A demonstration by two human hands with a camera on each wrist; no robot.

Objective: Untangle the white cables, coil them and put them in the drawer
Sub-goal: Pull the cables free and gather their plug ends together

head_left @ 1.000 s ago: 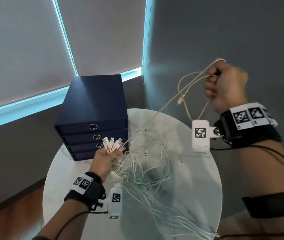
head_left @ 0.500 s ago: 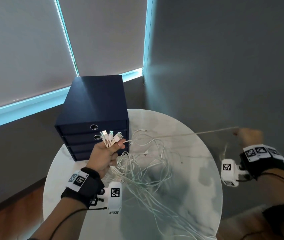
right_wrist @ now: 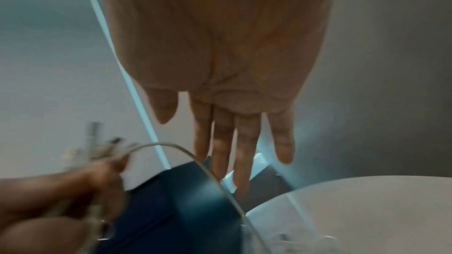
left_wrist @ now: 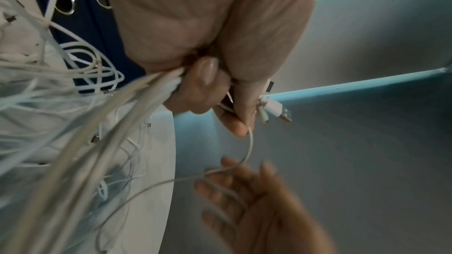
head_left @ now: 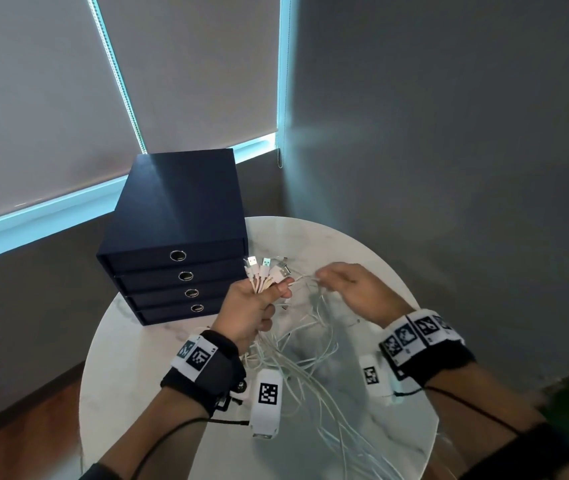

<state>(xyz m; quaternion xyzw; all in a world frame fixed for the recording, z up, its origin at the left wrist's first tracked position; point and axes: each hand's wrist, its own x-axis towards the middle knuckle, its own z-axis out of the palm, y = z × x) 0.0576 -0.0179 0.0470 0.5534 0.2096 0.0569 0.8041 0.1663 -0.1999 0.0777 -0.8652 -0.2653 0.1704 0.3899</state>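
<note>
Item: white cables [head_left: 310, 344], a loose tangle on the round table [head_left: 397, 431], right of the dark drawer box [head_left: 175, 230]; all four drawers closed.
Left hand [head_left: 251, 306]: clamped round a bunch of plug ends [head_left: 265, 271], just right of the box front.
Right hand [head_left: 355, 292]: fingers straight and apart, one strand lying against them, nothing gripped.
Step, as judged: untangling; no coil made.
Next: take up one strand, draw it free without tightening knots.
</note>
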